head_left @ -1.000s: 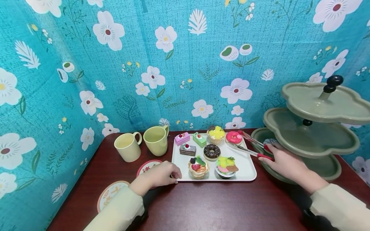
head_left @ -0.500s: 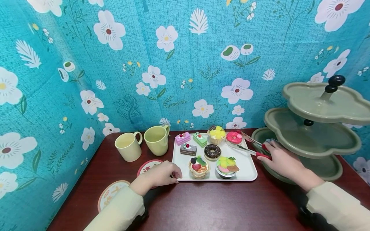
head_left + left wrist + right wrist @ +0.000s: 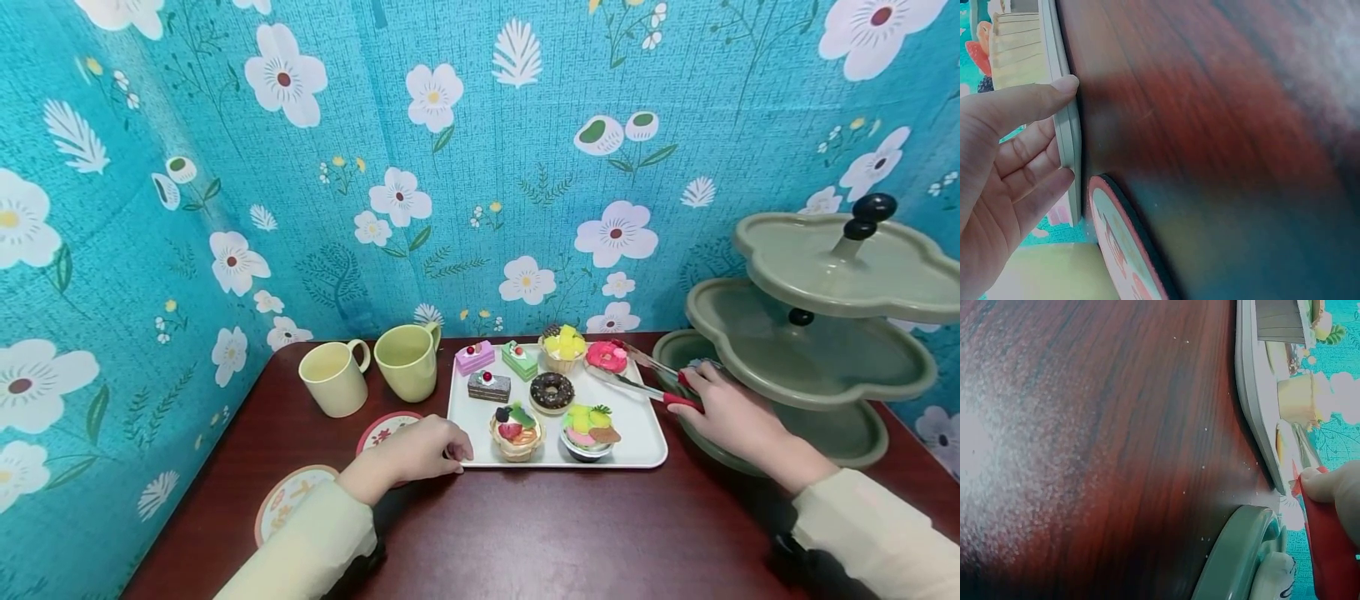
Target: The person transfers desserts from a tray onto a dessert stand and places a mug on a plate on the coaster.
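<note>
In the head view a white rectangular tray (image 3: 637,442) bears toy pastries. My left hand (image 3: 420,448) pinches its near left corner; in the left wrist view the thumb lies on the tray rim (image 3: 1069,140) with the fingertips beside it. My right hand (image 3: 733,421) grips metal tongs (image 3: 684,403) by their red handles. The tongs' two arms are spread around a pink-iced donut (image 3: 604,357) at the tray's far right corner. Also on the tray are a chocolate donut (image 3: 551,392), small cake slices (image 3: 489,387) and fruit tarts (image 3: 517,433). Part of the right hand's grip is hidden.
A green three-tier stand (image 3: 810,358) rises at the right, its middle tier close over my right hand. A whitish object (image 3: 1274,575) lies on its bottom tier. Left of the tray are a cream mug (image 3: 333,383), a green mug (image 3: 408,367) and two round coasters (image 3: 288,496).
The right hand and tongs have shifted slightly left, the tongs' arms staying around the pink donut. My left hand has kept its place at the tray corner.
</note>
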A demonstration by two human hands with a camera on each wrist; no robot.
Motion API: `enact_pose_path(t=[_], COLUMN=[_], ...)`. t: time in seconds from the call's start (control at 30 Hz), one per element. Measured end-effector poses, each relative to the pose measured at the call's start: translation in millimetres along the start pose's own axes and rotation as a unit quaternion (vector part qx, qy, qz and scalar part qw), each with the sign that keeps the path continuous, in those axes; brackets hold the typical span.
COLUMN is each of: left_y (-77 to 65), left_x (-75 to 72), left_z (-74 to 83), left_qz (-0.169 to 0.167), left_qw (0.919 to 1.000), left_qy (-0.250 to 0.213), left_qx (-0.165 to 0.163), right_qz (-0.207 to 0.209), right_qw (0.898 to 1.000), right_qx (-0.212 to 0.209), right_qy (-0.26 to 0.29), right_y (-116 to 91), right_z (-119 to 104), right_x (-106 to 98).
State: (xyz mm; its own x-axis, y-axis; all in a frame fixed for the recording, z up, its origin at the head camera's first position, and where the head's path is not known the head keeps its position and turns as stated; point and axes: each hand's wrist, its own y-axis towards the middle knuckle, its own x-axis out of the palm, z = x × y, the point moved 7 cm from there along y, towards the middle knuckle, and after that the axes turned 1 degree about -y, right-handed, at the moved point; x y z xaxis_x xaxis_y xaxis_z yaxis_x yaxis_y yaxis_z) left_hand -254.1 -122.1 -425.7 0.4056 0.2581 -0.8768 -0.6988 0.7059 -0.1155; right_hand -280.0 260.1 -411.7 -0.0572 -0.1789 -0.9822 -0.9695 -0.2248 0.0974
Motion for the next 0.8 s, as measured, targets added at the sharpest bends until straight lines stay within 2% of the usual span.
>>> enact_pose_path(t=[0.43,0.6,0.8], left_y=[0.0,-0.1,-0.9], left_x=[0.7,1.8,1.1], left_z=[-1.1,-1.6,-1.6], left_qz=[-0.001,0.0,0.001], left_qw=[0.9999,0.9999,0.9999], left_qy=[-0.011,-0.011,-0.01], left_qx=[0.0,-0.002,-0.005], right_qz=[-0.014,0.0,0.036], right_qw=[1.0,1.0,0.999], right_qx=[0.003,-0.003,-0.018], right_qy=[0.015,0.012,0.005], right_y=[-7,-14,-22], right_z=[0,2,5], right_x=[-3,-4,-6])
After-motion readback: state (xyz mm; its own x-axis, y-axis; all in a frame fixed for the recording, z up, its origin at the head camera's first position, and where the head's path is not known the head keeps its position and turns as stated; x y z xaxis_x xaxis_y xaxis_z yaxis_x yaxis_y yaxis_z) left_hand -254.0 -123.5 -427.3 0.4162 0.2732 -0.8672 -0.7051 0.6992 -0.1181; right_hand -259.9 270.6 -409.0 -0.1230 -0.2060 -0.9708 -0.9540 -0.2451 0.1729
